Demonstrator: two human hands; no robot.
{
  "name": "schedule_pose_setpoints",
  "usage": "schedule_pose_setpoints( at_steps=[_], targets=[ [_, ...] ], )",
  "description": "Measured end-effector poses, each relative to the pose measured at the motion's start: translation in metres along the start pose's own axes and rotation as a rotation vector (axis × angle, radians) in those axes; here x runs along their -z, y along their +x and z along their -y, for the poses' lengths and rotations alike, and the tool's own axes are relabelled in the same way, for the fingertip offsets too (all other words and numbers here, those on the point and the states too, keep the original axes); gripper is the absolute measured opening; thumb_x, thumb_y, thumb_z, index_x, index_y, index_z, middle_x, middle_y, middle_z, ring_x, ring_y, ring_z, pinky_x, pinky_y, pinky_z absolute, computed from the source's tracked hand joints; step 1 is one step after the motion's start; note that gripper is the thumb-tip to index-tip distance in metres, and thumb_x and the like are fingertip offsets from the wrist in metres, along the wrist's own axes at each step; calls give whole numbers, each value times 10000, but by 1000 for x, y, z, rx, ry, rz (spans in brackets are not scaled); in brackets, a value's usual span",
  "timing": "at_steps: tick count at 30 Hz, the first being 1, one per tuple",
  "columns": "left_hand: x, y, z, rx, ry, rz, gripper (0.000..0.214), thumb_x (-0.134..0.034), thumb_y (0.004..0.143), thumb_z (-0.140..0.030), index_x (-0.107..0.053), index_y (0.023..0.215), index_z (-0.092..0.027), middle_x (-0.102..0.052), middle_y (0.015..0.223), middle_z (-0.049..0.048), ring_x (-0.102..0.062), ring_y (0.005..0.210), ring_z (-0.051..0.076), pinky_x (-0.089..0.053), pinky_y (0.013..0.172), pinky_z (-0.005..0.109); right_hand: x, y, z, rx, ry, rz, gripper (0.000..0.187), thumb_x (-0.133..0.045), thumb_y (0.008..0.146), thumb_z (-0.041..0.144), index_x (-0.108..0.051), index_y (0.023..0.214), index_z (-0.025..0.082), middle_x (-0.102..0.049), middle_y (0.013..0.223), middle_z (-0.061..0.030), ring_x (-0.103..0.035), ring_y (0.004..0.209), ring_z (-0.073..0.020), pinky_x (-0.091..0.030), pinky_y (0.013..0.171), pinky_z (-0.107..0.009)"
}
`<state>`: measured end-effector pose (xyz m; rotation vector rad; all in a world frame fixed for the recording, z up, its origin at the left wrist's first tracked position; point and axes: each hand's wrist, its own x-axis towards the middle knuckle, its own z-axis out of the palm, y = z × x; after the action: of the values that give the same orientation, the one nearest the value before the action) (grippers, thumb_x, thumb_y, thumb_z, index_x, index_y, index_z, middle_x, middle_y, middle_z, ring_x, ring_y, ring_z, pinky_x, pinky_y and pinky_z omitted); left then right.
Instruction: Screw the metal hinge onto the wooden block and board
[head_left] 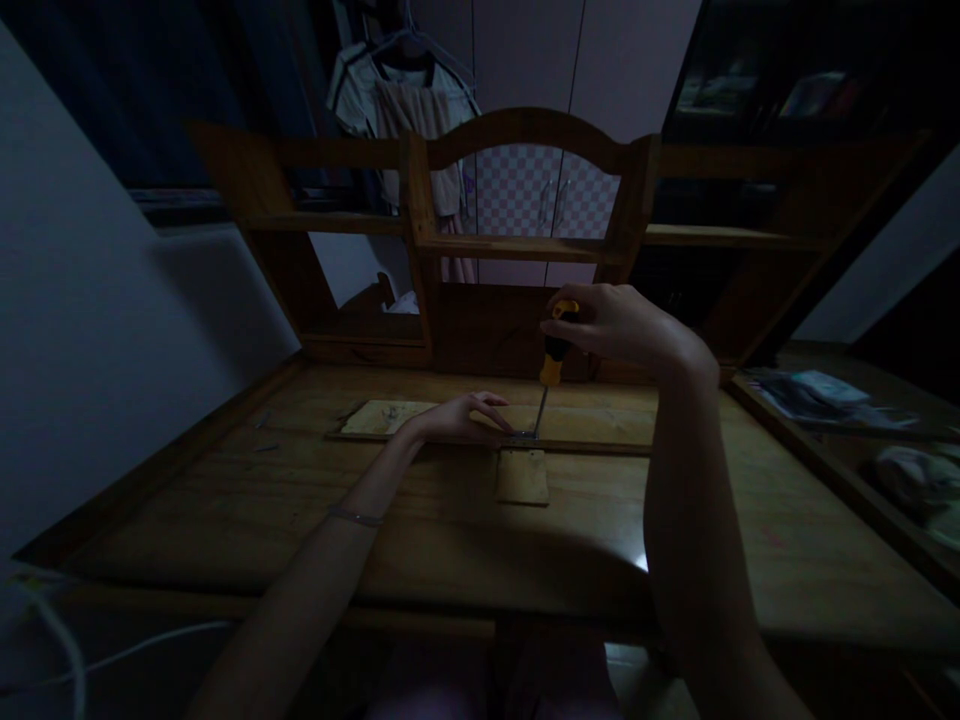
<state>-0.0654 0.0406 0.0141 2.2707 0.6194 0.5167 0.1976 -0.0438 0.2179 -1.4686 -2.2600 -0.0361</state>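
Across the dim desk (772, 530), I have the right hand (615, 318) clasping the screwdriver (553, 368) nearly upright at the metal piece (525, 434) on the board (600, 425), probably for straight pressure; the left hand (459, 418) seemingly steadies it, pinching or not I can't tell.

The yellowish-brown wooden desk (780, 520) carries a long, flat, pale wooden board (600, 425). Relative to this board: small square wooden piece (523, 477), directly in front; two small slender pieces (266, 448), left; arched brown wooden shelf unit (525, 245), behind.
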Motion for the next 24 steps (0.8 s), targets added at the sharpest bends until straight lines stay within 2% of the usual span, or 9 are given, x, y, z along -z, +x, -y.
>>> schedule_pose_setpoints(
  at_steps=[3, 6, 10, 13, 15, 18, 21, 24],
  targets=[
    [0, 0, -1, 9, 3, 0, 390, -877, 769, -433, -810, 1124, -286, -543, 1495, 93, -537, 1363, 276, -417, 1123, 384, 2, -1, 1, -7, 40, 14, 439, -593, 917, 512, -742, 1153, 172, -765, 957, -96, -701, 847, -238, -477, 721, -317],
    [1, -1, -1, 13, 10, 3, 382, -873, 775, -423, -807, 1129, -294, -539, 1506, 88, -541, 1359, 273, -417, 1125, 394, 2, -1, 2, 3, 53, 12, 416, -590, 902, 412, -740, 1187, 149, -768, 991, -109, -707, 867, -243, -490, 755, -325],
    [0, -1, -1, 3, 8, 0, 372, -872, 782, -406, -805, 1132, -299, -536, 1503, 88, -526, 1378, 271, -411, 1133, 395, 0, 1, 1, 0, 34, -3, 412, -592, 880, 314, -723, 1240, 162, -761, 909, -85, -692, 787, -218, -477, 723, -318],
    [0, -1, -1, 10, -4, 0, 378, -876, 775, -420, -809, 1123, -288, -534, 1505, 90, -525, 1381, 279, -404, 1141, 391, -1, 1, 1, 8, 11, -9, 380, -601, 921, 428, -736, 1164, 170, -750, 894, -87, -675, 768, -211, -455, 688, -312],
    [0, -1, -2, 23, -3, 0, 382, -876, 772, -428, -810, 1119, -283, -534, 1506, 89, -529, 1375, 281, -398, 1147, 391, -1, 0, 1, 6, 9, -4, 427, -598, 927, 538, -740, 1098, 174, -742, 885, -87, -669, 771, -212, -446, 675, -309],
    [0, -1, -3, 18, 5, 4, 385, -875, 776, -423, -806, 1130, -289, -530, 1509, 89, -522, 1380, 280, -398, 1149, 399, 0, -2, 2, -1, 33, -5, 508, -594, 912, 614, -729, 1128, 175, -743, 913, -93, -676, 807, -226, -457, 696, -315],
    [1, -1, -3, 4, 12, 10, 382, -875, 780, -400, -803, 1138, -288, -529, 1507, 100, -511, 1391, 282, -402, 1147, 412, 0, -2, 2, 6, 42, -10, 440, -605, 916, 459, -698, 1229, 164, -747, 996, -111, -687, 874, -242, -475, 751, -326],
    [0, 0, -1, -13, 18, 9, 375, -875, 782, -384, -802, 1137, -289, -531, 1502, 102, -520, 1382, 277, -413, 1137, 414, -1, 0, 2, 29, 22, -9, 370, -598, 885, 322, -689, 1209, 166, -745, 979, -101, -684, 855, -235, -466, 734, -318]
  ],
)
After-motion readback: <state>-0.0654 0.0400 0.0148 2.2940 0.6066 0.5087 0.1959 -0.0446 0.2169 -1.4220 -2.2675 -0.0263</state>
